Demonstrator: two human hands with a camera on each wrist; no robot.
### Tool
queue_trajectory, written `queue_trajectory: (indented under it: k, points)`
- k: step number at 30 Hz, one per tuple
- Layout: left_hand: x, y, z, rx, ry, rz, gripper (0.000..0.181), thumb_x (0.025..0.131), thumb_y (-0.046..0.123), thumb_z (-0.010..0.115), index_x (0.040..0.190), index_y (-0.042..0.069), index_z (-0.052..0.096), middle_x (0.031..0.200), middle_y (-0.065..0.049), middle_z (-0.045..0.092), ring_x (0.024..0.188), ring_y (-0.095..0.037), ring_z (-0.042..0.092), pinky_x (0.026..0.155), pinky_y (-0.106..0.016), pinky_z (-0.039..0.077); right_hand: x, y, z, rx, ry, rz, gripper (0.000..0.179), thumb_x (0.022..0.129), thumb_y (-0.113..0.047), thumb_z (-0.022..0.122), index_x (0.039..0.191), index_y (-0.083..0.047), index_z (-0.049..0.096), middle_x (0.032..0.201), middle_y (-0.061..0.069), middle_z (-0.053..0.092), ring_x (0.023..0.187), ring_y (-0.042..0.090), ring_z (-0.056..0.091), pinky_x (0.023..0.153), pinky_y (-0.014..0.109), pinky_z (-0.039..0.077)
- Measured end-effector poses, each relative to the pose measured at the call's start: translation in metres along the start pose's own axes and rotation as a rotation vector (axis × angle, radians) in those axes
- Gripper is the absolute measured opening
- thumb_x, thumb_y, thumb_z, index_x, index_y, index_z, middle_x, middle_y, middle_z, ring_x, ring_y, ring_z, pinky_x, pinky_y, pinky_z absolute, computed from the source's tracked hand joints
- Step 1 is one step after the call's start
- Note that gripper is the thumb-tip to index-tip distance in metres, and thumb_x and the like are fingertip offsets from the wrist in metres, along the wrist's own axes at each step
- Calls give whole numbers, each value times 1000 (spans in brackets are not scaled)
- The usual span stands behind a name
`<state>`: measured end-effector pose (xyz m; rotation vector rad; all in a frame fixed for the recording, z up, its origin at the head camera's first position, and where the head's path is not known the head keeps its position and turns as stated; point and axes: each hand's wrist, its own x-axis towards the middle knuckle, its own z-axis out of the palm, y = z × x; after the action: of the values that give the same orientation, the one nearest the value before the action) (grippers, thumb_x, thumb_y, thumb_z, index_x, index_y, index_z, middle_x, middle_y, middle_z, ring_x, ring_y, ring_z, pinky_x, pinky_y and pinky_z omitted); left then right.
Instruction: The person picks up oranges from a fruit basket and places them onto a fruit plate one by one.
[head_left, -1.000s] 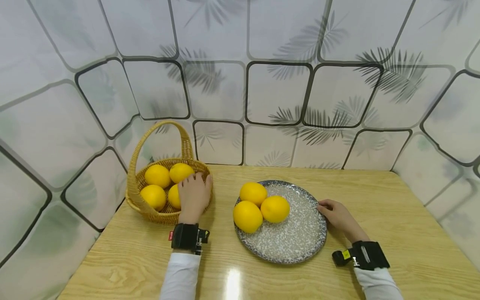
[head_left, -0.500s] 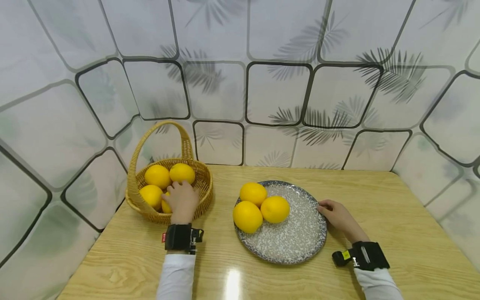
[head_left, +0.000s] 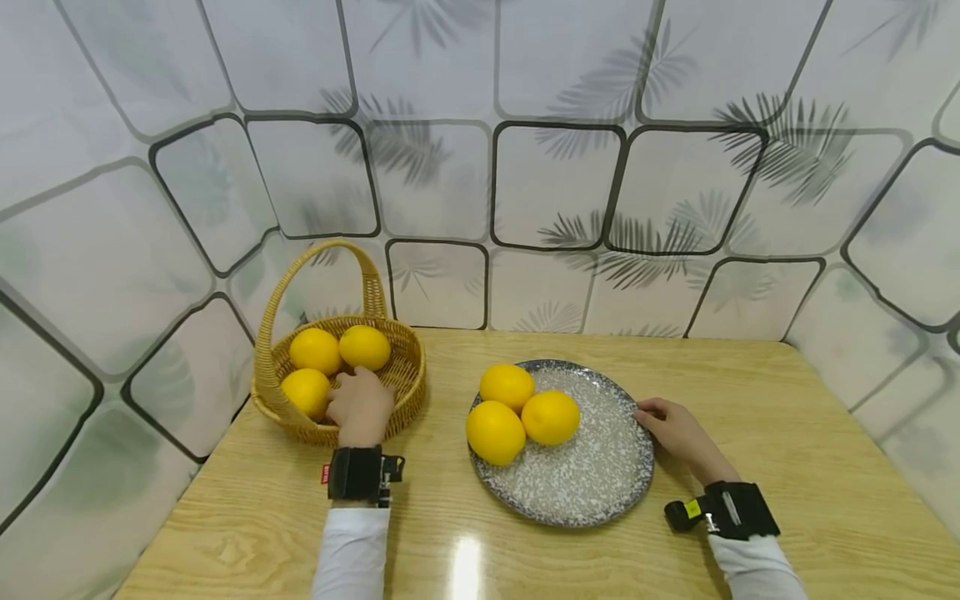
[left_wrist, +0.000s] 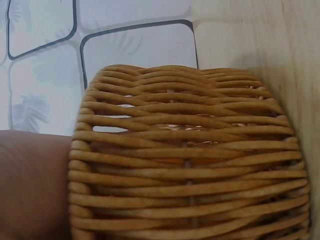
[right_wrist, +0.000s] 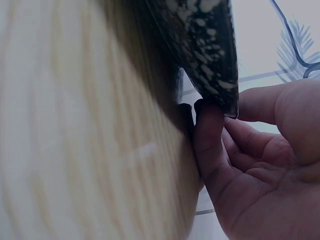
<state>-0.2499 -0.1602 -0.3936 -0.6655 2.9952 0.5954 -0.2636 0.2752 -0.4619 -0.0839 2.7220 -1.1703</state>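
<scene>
Table, pale wood, twelve o'clock at its far edge; entries run left to right.

Basket: wicker, arched handle, at ten o'clock. Inside it:
- Near-left lemon, at about eight o'clock.
- Far-left lemon, at about eleven.
- My left hand, at five, back uppermost, fingers reaching down inside. Fingertips hidden: I cannot tell whether they are spread or closed on something. In my left wrist view the woven wall blocks them.
- Far-right lemon, at about one, just beyond my knuckles.

Plate: speckled grey, dark rim, right of the basket, flat on the table in the head view. On it, a close cluster:
- Biggest-looking lemon, at nine.
- Back lemon, between ten and eleven.
- Inner lemon, just off centre towards eleven.

My right hand: at the plate's rim, between two and three. Thumb and fingers pinch the edge, one digit on each face.
</scene>
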Motion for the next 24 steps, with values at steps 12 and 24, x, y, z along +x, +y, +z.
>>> queue_trajectory:
  k: [12, 24]
  points:
    - [-6, -7, -14, 70, -58, 47, 79, 87, 45, 63, 133, -15, 41, 127, -44, 48, 106, -55, 54, 85, -63, 51, -1, -1, -1, 10, -4, -5, 48, 101, -23, 46, 132, 12, 50, 133, 38, 51, 121, 47, 48, 100, 61, 43]
    - [-5, -11, -20, 70, -105, 58, 83, 84, 44, 66, 137, -13, 38, 131, -42, 46, 115, -53, 49, 90, -65, 48, -1, -2, -1, 0, 0, -11, 47, 100, -21, 46, 132, 13, 50, 133, 39, 52, 120, 48, 48, 100, 61, 43]
